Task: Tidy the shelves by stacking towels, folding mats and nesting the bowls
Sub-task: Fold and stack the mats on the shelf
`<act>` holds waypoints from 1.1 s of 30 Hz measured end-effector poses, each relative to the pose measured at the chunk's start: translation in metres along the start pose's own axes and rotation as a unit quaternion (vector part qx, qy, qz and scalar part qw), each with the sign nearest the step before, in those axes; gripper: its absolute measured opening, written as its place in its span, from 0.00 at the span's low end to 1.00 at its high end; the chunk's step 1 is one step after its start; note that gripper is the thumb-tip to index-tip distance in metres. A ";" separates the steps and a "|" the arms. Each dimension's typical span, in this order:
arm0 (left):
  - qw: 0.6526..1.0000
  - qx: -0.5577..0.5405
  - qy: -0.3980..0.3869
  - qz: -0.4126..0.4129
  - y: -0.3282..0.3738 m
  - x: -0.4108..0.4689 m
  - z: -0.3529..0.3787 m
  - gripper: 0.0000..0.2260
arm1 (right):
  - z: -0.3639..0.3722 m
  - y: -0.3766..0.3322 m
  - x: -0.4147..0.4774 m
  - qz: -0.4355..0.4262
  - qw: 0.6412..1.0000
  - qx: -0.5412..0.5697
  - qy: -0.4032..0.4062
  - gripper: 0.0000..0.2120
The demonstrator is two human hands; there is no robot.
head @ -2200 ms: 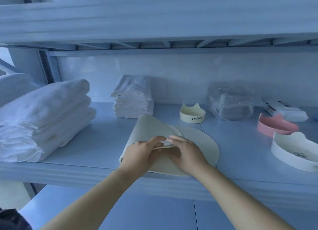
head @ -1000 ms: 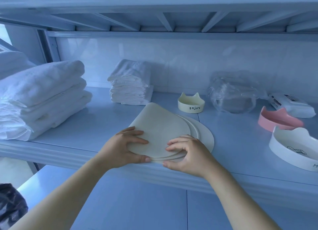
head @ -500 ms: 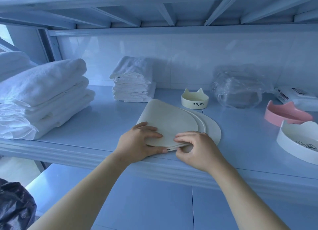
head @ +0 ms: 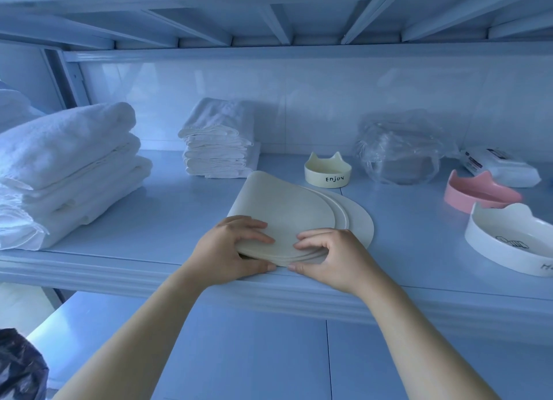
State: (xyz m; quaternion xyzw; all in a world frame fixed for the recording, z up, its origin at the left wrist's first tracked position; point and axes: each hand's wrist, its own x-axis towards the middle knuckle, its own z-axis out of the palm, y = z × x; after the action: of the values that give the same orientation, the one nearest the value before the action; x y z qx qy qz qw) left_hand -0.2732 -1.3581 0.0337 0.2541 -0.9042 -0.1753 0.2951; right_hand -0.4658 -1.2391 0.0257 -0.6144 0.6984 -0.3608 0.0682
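the mats (head: 287, 217) lie at the shelf's (head: 125, 235) front edge, around 6 o'clock in view, folded over into a rounded wedge with a flat round one still showing beneath at their right. the left hand (head: 230, 250) has its fingers (head: 257, 240) spread on top with the thumb under the near edge, clamping the fold; the right hand (head: 326, 256) pinches the layered rims with fingers (head: 311, 238) together. so the mat step looks underway, not finished.

towels look done: a big stack (head: 68, 166) at 9 o'clock, a smaller folded pile (head: 218, 148) at 11.

the bowls remain apart: cream bowl (head: 327, 172) at 12, pink bowl (head: 478, 194) and white bowl (head: 511, 241) at 3. a plastic-wrapped bundle (head: 401, 154) at 1 o'clock possibly holds more bowls; too blurred to say.
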 end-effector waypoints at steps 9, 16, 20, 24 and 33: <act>0.995 -0.091 -0.032 0.001 -0.011 -0.001 -0.006 0.19 | 0.003 0.003 0.003 -0.027 0.999 -0.011 0.030 0.15; 0.999 -0.030 0.019 0.019 -0.008 -0.001 0.001 0.09 | 0.004 0.001 0.004 -0.046 0.998 0.010 0.048 0.07; 0.999 0.031 -0.002 0.035 -0.006 -0.004 0.003 0.08 | 0.002 0.005 0.002 -0.026 0.999 0.007 0.041 0.09; 0.999 0.038 -0.007 0.037 -0.005 -0.005 0.004 0.10 | 0.002 0.004 0.001 -0.019 0.999 0.021 0.045 0.09; 0.992 -0.129 -0.013 -0.012 -0.013 0.014 -0.011 0.07 | 0.010 -0.016 0.046 -0.055 0.998 -0.007 0.025 0.07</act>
State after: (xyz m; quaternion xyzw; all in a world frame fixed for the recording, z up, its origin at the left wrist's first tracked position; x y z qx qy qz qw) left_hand -0.2716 -1.3781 0.0422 0.2223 -0.8748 -0.2971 0.3114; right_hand -0.4587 -1.2845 0.0437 -0.6434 0.6671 -0.3746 0.0263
